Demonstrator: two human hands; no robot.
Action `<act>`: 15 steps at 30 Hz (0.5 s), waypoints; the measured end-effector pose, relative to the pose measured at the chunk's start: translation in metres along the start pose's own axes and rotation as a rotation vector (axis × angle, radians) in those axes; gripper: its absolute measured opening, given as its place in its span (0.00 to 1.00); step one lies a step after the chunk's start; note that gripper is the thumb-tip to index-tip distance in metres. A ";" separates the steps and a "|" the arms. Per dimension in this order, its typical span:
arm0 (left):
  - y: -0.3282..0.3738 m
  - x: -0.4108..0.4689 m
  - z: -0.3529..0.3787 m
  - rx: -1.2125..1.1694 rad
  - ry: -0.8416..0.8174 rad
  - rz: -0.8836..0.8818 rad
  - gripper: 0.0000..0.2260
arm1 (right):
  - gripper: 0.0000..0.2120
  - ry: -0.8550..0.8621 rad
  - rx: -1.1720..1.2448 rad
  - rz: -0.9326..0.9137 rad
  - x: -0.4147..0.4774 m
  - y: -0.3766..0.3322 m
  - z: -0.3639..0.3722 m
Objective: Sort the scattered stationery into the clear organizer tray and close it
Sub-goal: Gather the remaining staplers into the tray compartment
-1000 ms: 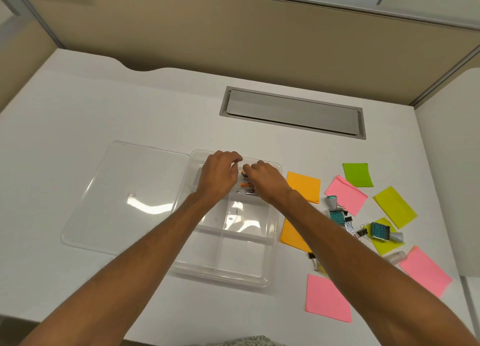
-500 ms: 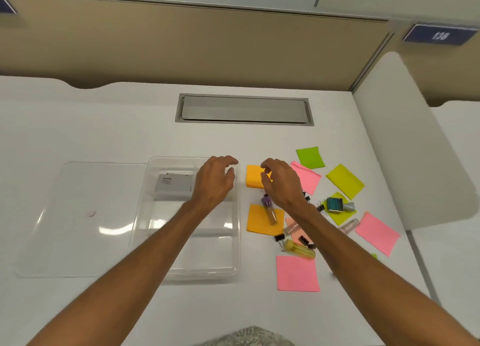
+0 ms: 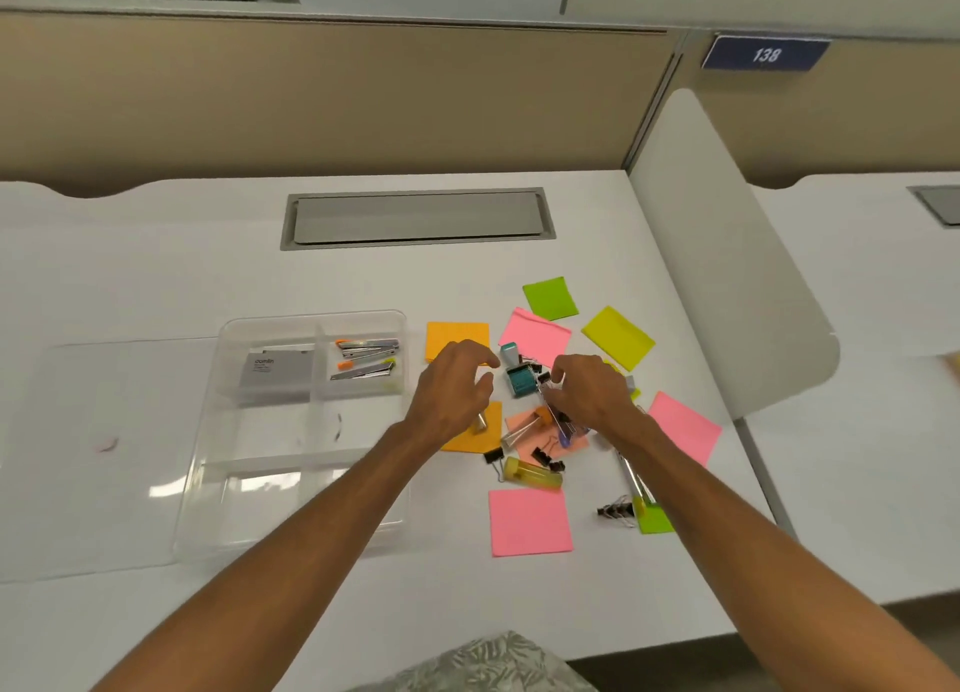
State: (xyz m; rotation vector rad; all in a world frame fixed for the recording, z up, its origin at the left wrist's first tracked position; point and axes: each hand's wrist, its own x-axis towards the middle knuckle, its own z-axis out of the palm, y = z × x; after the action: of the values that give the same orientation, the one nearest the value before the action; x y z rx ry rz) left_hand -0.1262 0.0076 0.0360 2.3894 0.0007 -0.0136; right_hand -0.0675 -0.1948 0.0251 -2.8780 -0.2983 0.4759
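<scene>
Both forearms are bare for their whole visible length, with no sleeve showing on either. The left hand [image 3: 457, 390] and the right hand [image 3: 587, 395] are bare as well. Below the near edge of the desk [image 3: 156, 254], at the middle, lies a patch of grey fabric [image 3: 498, 663] printed with pale, feathery leaf shapes, likely the person's garment; the frame cuts off its shape.

Organizer tray [image 3: 311, 322] left of sticky notes [image 3: 527, 520]
</scene>
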 end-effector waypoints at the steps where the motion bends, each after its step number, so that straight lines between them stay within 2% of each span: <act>1: 0.001 -0.002 0.003 0.001 -0.006 0.000 0.09 | 0.12 -0.007 -0.041 -0.005 0.001 0.000 0.002; 9: 0.005 -0.012 0.014 0.052 -0.006 -0.026 0.09 | 0.11 0.021 -0.161 -0.008 0.006 -0.006 0.009; 11: 0.004 -0.012 0.015 0.054 -0.006 -0.033 0.09 | 0.12 0.002 -0.102 -0.001 0.006 -0.005 0.007; 15: 0.009 -0.012 0.019 0.064 0.000 -0.029 0.09 | 0.09 -0.058 0.203 0.066 0.010 0.008 -0.003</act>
State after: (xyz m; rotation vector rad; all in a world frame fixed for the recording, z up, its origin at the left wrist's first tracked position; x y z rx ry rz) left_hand -0.1379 -0.0117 0.0284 2.4531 0.0357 -0.0282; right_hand -0.0562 -0.2003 0.0228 -2.6869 -0.1546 0.5670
